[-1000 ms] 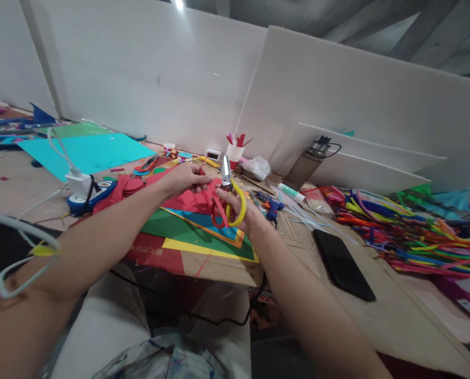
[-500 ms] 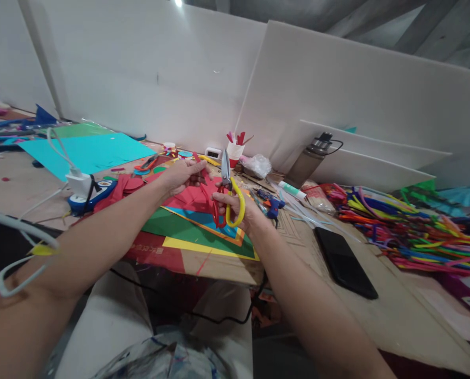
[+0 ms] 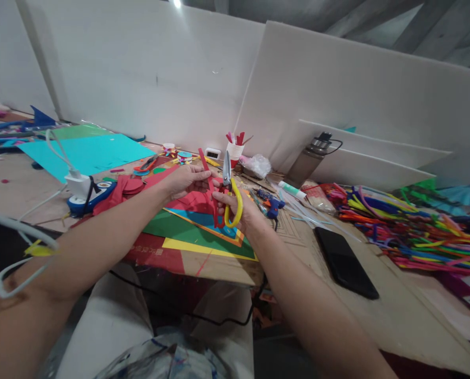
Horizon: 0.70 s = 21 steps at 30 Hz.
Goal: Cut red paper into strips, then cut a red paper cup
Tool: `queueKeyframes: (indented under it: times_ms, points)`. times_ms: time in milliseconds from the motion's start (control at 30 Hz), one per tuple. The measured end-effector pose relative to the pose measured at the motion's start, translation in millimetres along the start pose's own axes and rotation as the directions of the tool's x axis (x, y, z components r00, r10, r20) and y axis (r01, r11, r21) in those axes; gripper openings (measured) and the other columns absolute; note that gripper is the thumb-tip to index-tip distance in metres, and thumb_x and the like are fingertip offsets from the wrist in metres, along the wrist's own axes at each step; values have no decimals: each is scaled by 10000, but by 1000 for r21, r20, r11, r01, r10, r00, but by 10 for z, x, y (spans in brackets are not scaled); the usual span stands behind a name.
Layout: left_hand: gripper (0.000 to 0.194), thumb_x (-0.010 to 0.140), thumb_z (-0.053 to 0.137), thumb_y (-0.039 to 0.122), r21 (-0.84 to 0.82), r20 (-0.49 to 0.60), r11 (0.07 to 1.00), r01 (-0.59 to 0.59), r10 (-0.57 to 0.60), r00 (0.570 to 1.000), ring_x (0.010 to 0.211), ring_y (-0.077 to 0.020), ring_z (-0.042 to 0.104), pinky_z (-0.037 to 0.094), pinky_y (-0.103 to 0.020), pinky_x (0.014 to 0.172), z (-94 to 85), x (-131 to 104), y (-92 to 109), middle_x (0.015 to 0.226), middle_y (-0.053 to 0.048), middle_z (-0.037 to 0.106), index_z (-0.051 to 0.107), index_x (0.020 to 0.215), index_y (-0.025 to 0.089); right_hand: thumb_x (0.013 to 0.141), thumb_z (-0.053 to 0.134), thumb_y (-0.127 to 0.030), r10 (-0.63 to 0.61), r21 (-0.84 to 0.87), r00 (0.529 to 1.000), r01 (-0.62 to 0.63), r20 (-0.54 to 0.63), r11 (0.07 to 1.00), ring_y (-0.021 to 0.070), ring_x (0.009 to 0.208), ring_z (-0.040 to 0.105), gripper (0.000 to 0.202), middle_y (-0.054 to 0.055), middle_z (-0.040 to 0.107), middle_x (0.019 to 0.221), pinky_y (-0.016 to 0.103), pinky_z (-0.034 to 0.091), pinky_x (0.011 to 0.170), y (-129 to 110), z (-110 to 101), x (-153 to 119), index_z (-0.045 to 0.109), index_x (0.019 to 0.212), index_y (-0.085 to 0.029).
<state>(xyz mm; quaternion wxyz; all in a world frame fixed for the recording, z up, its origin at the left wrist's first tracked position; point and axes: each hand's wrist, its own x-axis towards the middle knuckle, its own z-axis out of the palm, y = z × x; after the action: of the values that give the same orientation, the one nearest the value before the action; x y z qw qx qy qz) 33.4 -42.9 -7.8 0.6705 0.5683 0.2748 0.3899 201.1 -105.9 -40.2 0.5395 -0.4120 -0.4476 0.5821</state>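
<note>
My left hand [image 3: 189, 180] pinches a narrow red strip [image 3: 203, 160] that rises above its fingertips. Close by on the right, my right hand [image 3: 230, 202] is closed on scissors with yellow and red handles [image 3: 237, 208]; their grey blades point up and away. The strip's lower end runs down to my right fingers, which also seem to touch it. Beneath both hands lie red sheets [image 3: 187, 202] on top of blue, orange, green [image 3: 159, 223] and yellow sheets.
A black phone [image 3: 345, 261], blue glue gun [image 3: 275, 206], glue stick [image 3: 292, 190], bottle [image 3: 308, 160] and pile of coloured pipe cleaners [image 3: 416, 226] lie to the right. Cup of markers [image 3: 235, 151] behind. On the left are a cyan sheet [image 3: 88, 155] and power strip [image 3: 88, 202].
The red strip now stands longer and straighter above my left fingers. My left hand has shifted slightly, and the scissors have turned a little in my right hand.
</note>
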Motion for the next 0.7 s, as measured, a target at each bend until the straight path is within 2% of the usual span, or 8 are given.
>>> queueKeyframes:
  times_ms: [200, 500, 600, 700]
  points:
    - [126, 797, 687, 206, 25, -154, 999, 43, -39, 987, 594, -117, 650, 510, -232, 604, -7, 17, -2, 785, -110, 733, 706, 854, 95, 715, 741, -410, -42, 40, 993, 47, -114, 998, 72, 461, 497, 381, -13, 628, 666, 180, 394, 407, 25, -22, 76, 557, 972, -197]
    - [47, 765, 678, 143, 6, -227, 998, 67, -64, 972, 640, -176, 690, 524, -263, 587, -77, 49, -12, 751, -130, 723, 665, 779, 99, 770, 660, -393, -31, 84, 981, 48, -191, 995, 52, 394, 435, 268, -34, 587, 578, 144, 352, 349, -168, 52, 23, 479, 856, -214]
    - [73, 794, 592, 111, -58, -266, 996, 74, -87, 960, 622, -178, 684, 534, -285, 605, -95, 68, 21, 722, -135, 711, 651, 758, 85, 745, 680, -370, -54, 36, 979, 62, -198, 997, 59, 402, 444, 281, -41, 575, 557, 144, 357, 354, -179, 30, 8, 499, 892, -214]
    - [129, 785, 512, 64, -180, -330, 983, 30, -90, 940, 585, -162, 661, 541, -290, 609, -111, 83, 84, 673, -119, 684, 622, 720, 80, 720, 695, -350, -84, -53, 977, 75, -197, 996, 68, 402, 443, 319, -46, 578, 548, 154, 359, 366, -142, -49, 41, 507, 942, -220]
